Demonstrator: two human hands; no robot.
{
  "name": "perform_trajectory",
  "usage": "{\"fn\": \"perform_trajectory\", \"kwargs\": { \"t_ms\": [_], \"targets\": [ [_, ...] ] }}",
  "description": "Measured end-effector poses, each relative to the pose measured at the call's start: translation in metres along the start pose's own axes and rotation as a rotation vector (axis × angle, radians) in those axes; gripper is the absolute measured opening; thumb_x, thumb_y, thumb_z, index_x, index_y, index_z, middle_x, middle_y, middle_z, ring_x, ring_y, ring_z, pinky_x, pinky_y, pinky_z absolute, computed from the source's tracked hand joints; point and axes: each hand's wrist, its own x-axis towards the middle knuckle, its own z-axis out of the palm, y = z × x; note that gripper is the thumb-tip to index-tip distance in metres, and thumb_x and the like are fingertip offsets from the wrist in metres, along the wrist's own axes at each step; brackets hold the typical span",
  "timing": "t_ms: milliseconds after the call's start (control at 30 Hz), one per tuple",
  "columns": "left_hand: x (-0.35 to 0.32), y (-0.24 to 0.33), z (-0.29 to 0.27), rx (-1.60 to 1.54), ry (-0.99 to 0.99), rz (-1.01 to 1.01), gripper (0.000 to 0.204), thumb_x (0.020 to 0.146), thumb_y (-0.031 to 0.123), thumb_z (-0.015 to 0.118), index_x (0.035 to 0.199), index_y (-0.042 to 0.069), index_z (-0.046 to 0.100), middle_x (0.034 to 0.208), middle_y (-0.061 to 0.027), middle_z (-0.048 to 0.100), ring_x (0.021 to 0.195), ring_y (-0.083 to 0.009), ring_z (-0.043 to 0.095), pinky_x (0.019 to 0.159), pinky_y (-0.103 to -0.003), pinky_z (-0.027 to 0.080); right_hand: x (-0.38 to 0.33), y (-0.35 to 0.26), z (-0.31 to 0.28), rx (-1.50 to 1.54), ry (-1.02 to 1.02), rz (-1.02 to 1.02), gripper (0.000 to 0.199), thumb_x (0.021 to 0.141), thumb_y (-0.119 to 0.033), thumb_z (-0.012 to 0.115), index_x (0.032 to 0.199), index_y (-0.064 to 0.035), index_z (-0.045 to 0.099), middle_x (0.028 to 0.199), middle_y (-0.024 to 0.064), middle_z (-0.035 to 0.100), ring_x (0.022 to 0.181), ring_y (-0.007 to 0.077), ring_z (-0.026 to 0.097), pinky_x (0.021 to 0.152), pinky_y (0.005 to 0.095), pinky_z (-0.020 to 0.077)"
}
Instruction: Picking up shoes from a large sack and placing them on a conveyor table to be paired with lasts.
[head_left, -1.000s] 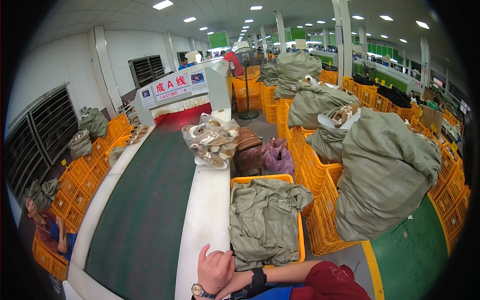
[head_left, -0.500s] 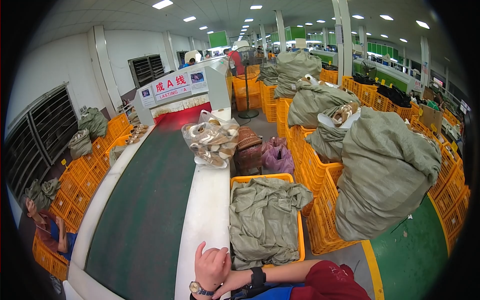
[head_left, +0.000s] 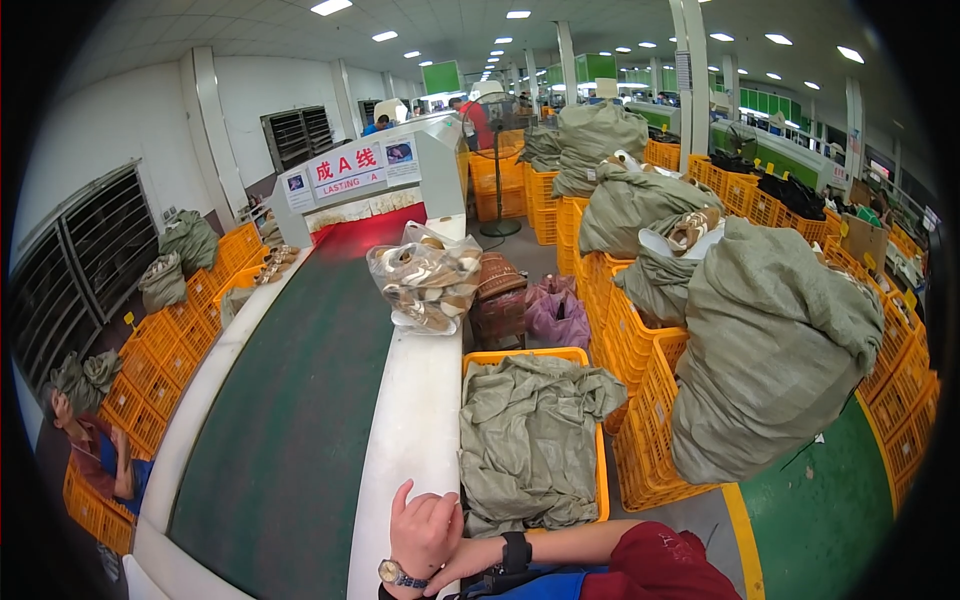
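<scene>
Worker at far left: a person [head_left: 97, 452] seated among orange crates, an arm raised, well apart from the hands.
Green belt: the dark green conveyor belt [head_left: 285, 420] runs away from the wearer toward a machine housing with a red-lit opening.
White ledge: the pale ledge [head_left: 405, 430] borders the belt on its right, its length also pointing away.
Bagged shoes: a clear bag of brown-and-white shoes [head_left: 428, 280] sits farther up the ledge, partly over the belt – straight ahead of the hands and well apart from them.
Left hand: the left hand [head_left: 425, 530], a watch at its wrist, is over the near ledge, fingers loosely bent, one raised. Its palm is turned from view – I cannot tell whether it closes on anything.
Right hand: the right hand [head_left: 462, 566] crosses at the left wrist, mostly covered; its grip cannot be told.
Grey-green sack: the crumpled sack [head_left: 530, 430] lies in an orange crate [head_left: 602, 485], ahead and right of both hands, its longer side running away from the wearer. The left fingers are just beside its near left corner; the right forearm passes along the near rim, contact unclear.
Big sack: a bulging sack [head_left: 780, 350] stands farther right, well apart.
</scene>
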Motion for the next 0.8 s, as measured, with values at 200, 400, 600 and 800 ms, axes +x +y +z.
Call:
{"fn": "perform_trajectory", "kwargs": {
  "t_ms": [200, 400, 600, 800],
  "targets": [
    [0.002, -0.007, 0.003, 0.034, 0.010, -0.008, 0.013, 0.069, 0.007, 0.061, 0.081, 0.007, 0.059, 0.062, -0.0033, 0.056, 0.065, -0.0178, 0.057, 0.090, -0.040, 0.037, 0.004, 0.006, -0.007, 0.011, 0.019, 0.021, 0.047, 0.072, -0.017, 0.071, 0.111, 0.0009, 0.051, 0.108, 0.0068, 0.056, 0.098, 0.0133, 0.051, 0.084, 0.0255, 0.0431],
    [0.003, -0.016, 0.008, 0.041, 0.031, -0.012, 0.012, 0.069, 0.007, 0.061, 0.081, 0.007, 0.059, 0.062, -0.0034, 0.056, 0.064, -0.0177, 0.057, 0.091, -0.040, 0.036, 0.005, -0.005, -0.010, 0.025, 0.029, 0.069, 0.053, 0.072, -0.020, 0.072, 0.114, 0.0020, 0.049, 0.112, 0.0080, 0.055, 0.102, 0.0146, 0.049, 0.088, 0.0265, 0.0403],
    [0.000, -0.013, 0.005, 0.040, 0.031, -0.029, 0.012, 0.069, 0.007, 0.061, 0.081, 0.007, 0.059, 0.061, -0.0035, 0.056, 0.063, -0.0176, 0.057, 0.090, -0.039, 0.036, 0.001, -0.012, -0.005, -0.028, 0.066, 0.099, 0.064, 0.070, -0.024, 0.073, 0.121, -0.0003, 0.042, 0.119, 0.0084, 0.049, 0.109, 0.0170, 0.045, 0.093, 0.0285, 0.0372],
    [-0.007, -0.014, -0.004, -0.204, 0.199, -0.296, 0.010, 0.072, 0.002, 0.058, 0.081, 0.004, 0.061, 0.069, -0.0065, 0.062, 0.065, -0.0220, 0.059, 0.088, -0.043, 0.040, 0.005, -0.001, 0.010, -0.047, 0.138, -0.050, 0.066, 0.071, -0.026, 0.073, 0.121, 0.0046, 0.042, 0.117, 0.0117, 0.052, 0.107, 0.0173, 0.048, 0.093, 0.0302, 0.0369]
  ]
}}
